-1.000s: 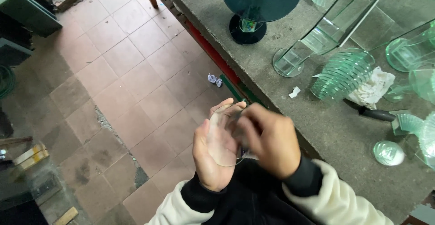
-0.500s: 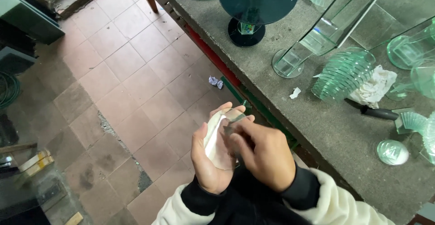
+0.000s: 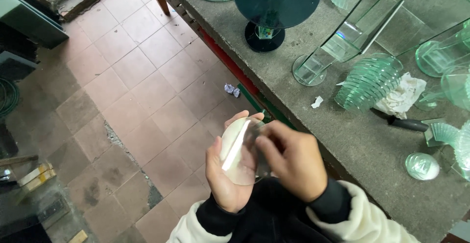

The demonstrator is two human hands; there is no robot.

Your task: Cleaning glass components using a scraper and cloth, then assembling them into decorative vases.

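Hands meet low in the frame, out over the tiled floor [image 3: 122,86] and just off the edge of the counter [image 3: 372,145]. The left hand [image 3: 226,174] cradles a round clear glass disc [image 3: 240,151] from behind, palm under it, fingers [image 3: 242,118] curled over its top rim, thumb along the near edge. The disc stands almost upright, tilted a touch, with a bright streak of light down its face. The right hand [image 3: 293,162] comes in from the counter side, its fingers closed on the disc's right edge, partly seen through the glass. So both hands have a firm hold on the one disc, well clear of the counter top.

Up on the counter, a fanned stack of green-tinted glass discs [image 3: 368,82] lies on its side, leaning against a crumpled white cloth [image 3: 404,96]. A black-handled tool [image 3: 406,123] sits just beside the cloth. A tall clear glass stand [image 3: 338,47] rises from a round base; whether anything sits inside it cannot be told. Further back, a dark round glass top on a black pedestal [image 3: 274,3]. At the right, a small glass dome [image 3: 422,166] lies alone, with more curved glass pieces [image 3: 448,133] near the edge of view. A scrap of crumpled paper [image 3: 231,90] lies on the floor below the counter's red edge.
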